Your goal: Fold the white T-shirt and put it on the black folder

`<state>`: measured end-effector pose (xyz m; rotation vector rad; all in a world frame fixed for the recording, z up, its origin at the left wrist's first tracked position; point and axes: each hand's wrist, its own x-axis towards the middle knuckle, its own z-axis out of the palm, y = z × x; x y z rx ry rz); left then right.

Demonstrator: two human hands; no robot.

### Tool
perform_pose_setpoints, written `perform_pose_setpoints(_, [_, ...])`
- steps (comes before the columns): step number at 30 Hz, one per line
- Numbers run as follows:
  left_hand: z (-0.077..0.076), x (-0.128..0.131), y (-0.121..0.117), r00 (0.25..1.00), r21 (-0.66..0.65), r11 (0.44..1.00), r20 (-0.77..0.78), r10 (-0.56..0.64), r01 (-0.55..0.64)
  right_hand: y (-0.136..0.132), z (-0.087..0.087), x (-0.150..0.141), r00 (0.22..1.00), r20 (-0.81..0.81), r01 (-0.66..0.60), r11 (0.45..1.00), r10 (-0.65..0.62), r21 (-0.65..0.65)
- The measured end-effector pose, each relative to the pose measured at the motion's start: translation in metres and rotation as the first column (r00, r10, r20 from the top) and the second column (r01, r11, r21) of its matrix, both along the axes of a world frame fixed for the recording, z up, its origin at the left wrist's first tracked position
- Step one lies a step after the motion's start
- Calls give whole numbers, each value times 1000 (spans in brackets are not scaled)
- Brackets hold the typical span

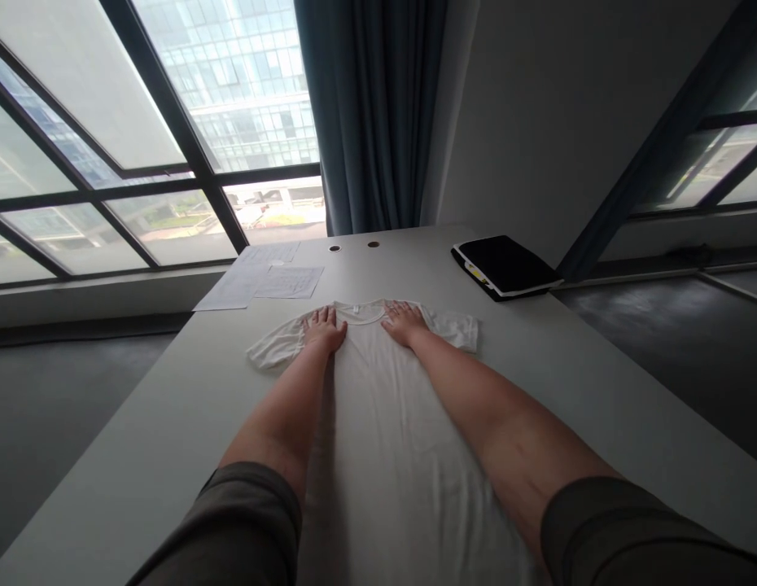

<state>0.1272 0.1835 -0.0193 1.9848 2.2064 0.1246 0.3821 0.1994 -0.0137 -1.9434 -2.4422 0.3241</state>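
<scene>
Wrinkles could be pushed into the white T-shirt (378, 423) lying on the table (171, 423), as its collar area is pressed by the flat, spread left hand (325, 330) and right hand (404, 321), if either slides.

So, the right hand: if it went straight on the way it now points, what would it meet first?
The right hand lies flat on the white T-shirt, so it would probably reach the shirt's collar first, though depth is hard to judge here.
</scene>
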Motion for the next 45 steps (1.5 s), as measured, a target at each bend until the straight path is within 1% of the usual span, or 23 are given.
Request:
perform_pose_setpoints(4, [-1,-5,3,1000,9,1000,-2,-1,1,12,-15,24,999,15,50,998,-50,29])
perform_pose_setpoints(8, [-1,-9,6,1000,0,1000,-5,25,-25,19,-22,44,995,11,100,993,-101,64])
perform_pose_setpoints(11, [-1,-10,7,1000,2,1000,-11,23,-23,20,-23,48,994,2,112,991,-112,69])
perform_pose_setpoints(15, [1,-8,4,1000,11,1000,-12,29,-29,18,-22,45,993,-7,117,990,-117,76])
perform_pose_setpoints(18, [4,-9,-2,992,114,986,-21,122,-119,17,-21,44,993,-1,116,990,-116,79])
perform_pose_setpoints(21, [7,-13,-9,971,226,948,-33,238,-225,15,-20,43,993,9,120,988,-121,95])
perform_pose_setpoints(24, [8,-20,-12,952,257,923,-34,305,-286,11,-19,42,994,6,106,985,-108,132])
perform_pose_setpoints(26, [8,-23,-12,945,232,921,-22,327,-313,7,-20,42,996,0,84,980,-86,179])
perform_pose_setpoints(28, [8,-29,-9,952,179,937,-15,307,-299,4,-21,42,998,-1,57,969,-59,239])
perform_pose_setpoints(30, [9,-39,-7,970,108,966,-24,240,-236,2,-21,42,999,0,50,962,-52,270])
perform_pose_setpoints(33, [12,-67,-6,996,-34,997,-46,70,-72,3,-21,41,996,5,90,970,-93,225])
perform_pose_setpoints(35, [14,-91,-9,997,-97,994,-46,-60,55,5,-20,41,992,22,119,976,-125,181])
perform_pose_setpoints(37, [15,-112,-15,987,-73,985,-33,-157,154,8,-19,41,989,40,137,980,-144,145])
perform_pose_setpoints(38, [15,-120,-18,986,-27,986,-25,-163,163,9,-19,41,988,46,142,981,-149,130])
perform_pose_setpoints(39, [15,-126,-22,991,34,990,-16,-135,135,9,-19,42,987,51,144,983,-151,116])
perform_pose_setpoints(40, [15,-130,-25,997,95,993,-5,-77,77,10,-19,42,987,54,143,984,-149,105])
perform_pose_setpoints(42, [16,-134,-31,996,183,979,17,84,-86,11,-19,43,987,60,140,986,-146,95])
perform_pose_setpoints(43, [16,-135,-34,988,203,967,23,151,-152,11,-19,44,988,61,139,986,-145,97])
perform_pose_setpoints(45, [15,-138,-41,976,214,953,28,214,-215,10,-19,44,987,60,139,985,-146,103])
